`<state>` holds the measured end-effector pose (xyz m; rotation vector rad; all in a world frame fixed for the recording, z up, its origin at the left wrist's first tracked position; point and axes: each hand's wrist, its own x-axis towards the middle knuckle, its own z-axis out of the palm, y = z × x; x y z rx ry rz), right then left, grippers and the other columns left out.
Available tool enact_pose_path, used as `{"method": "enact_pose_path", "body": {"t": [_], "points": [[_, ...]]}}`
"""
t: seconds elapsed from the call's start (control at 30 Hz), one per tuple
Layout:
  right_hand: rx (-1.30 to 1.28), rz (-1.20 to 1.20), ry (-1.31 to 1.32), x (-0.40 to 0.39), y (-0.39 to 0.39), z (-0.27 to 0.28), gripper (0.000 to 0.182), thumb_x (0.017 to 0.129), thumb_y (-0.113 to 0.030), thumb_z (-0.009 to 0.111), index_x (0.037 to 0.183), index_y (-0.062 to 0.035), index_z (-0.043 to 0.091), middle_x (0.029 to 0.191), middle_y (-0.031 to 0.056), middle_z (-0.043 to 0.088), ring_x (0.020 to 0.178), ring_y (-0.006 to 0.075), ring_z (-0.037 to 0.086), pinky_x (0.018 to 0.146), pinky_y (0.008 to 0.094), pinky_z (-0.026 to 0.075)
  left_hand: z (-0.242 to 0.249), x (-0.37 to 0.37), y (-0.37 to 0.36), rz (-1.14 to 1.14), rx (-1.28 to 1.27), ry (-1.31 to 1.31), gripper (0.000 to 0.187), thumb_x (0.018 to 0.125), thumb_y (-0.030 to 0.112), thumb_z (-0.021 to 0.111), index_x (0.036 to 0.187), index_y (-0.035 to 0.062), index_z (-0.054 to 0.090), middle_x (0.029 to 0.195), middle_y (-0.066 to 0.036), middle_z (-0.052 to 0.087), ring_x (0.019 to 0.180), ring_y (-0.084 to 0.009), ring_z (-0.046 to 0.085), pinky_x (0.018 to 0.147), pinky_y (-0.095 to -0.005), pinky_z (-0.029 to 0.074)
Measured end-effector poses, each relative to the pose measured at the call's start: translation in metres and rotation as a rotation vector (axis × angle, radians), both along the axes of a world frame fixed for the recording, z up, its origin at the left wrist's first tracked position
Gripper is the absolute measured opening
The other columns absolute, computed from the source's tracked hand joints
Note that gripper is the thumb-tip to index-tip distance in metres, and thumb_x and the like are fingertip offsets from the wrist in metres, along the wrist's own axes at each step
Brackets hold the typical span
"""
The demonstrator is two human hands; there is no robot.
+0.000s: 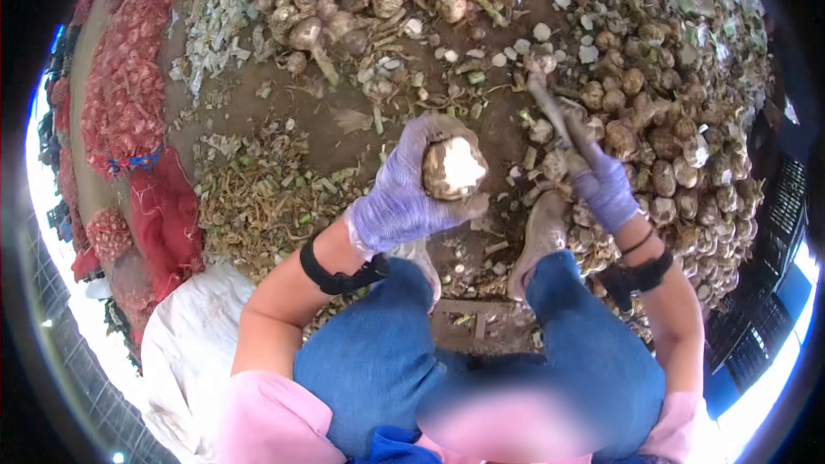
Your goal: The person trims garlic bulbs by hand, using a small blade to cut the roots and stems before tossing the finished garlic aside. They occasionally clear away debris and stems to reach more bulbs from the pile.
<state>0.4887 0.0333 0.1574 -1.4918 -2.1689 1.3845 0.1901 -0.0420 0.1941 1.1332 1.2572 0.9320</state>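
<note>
My left hand (404,198), in a purple glove, grips a round brown root bulb (454,168) with its cut white face turned up. My right hand (606,193), also gloved in purple, holds a knife (554,116) whose blade points up and away toward the pile. The bulb sits a short way left of the blade, not touching it. Both hands hover above my knees in blue jeans.
A large heap of brown bulbs (670,146) fills the right side, another heap (361,0) lies at the top. Trimmed stalks and peel (258,198) litter the dirt at left. Red mesh sacks (129,94) stand far left, a white sack (189,352) lower left.
</note>
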Motion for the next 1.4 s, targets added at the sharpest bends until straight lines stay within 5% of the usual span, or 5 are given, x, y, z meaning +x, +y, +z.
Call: {"method": "enact_pose_path", "body": {"t": [0.37,0.53,0.83,1.07,1.4], "points": [[-0.287,0.337,0.3,-0.046,0.011,0.058,0.062,0.099,-0.041,0.048,0.149,-0.0084,0.033,0.109,0.0123,0.066,0.098,0.0197,0.063,0.088,0.0316,0.048,-0.021,-0.019,0.033,-0.625,0.714,0.348,0.033,0.069,0.024,0.083,0.067,0.0108,0.054,0.072,-0.005,0.055,0.07,-0.0286,0.06,0.063,-0.0426,0.048],[-0.591,0.321,0.145,-0.059,0.025,0.076,0.063,0.097,-0.043,0.051,0.149,-0.0107,0.035,0.109,0.0143,0.066,0.095,0.0199,0.063,0.088,0.0318,0.048,-0.002,-0.019,0.032,-0.821,0.682,0.541,0.024,0.067,0.026,0.075,0.073,0.0099,0.058,0.077,-0.006,0.055,0.076,-0.0266,0.061,0.065,-0.041,0.052],[-0.736,-0.122,0.131,0.017,-0.02,-0.016,0.058,0.097,-0.04,0.053,0.148,-0.0155,0.039,0.094,0.0063,0.064,0.08,0.0126,0.056,0.076,0.0299,0.049,-0.051,-0.068,0.028,0.544,-0.258,-0.01,0.044,0.081,0.017,0.074,0.119,0.0004,0.059,0.107,-0.012,0.062,0.093,-0.0188,0.062,0.084,-0.0283,0.054],[-0.582,0.134,-0.034,-0.021,-0.008,0.007,0.059,0.097,-0.044,0.05,0.148,-0.0152,0.038,0.103,0.013,0.068,0.095,0.0244,0.064,0.086,0.0351,0.048,-0.165,-0.095,0.076,0.232,-0.769,0.672,0.078,0.081,0.023,0.078,0.142,0.0004,0.036,0.136,-0.025,0.05,0.123,-0.0349,0.051,0.104,-0.0344,0.043],[0.079,0.392,0.051,-0.041,0.003,0.036,0.058,0.093,-0.034,0.059,0.145,-0.0191,0.04,0.087,0.0185,0.065,0.075,0.0372,0.065,0.066,0.0413,0.053,-0.03,-0.033,0.042,0.185,-0.425,-0.289,0.082,0.073,0.003,0.078,0.142,0.0004,0.034,0.11,-0.012,0.064,0.096,-0.0235,0.065,0.091,-0.033,0.053]]}}
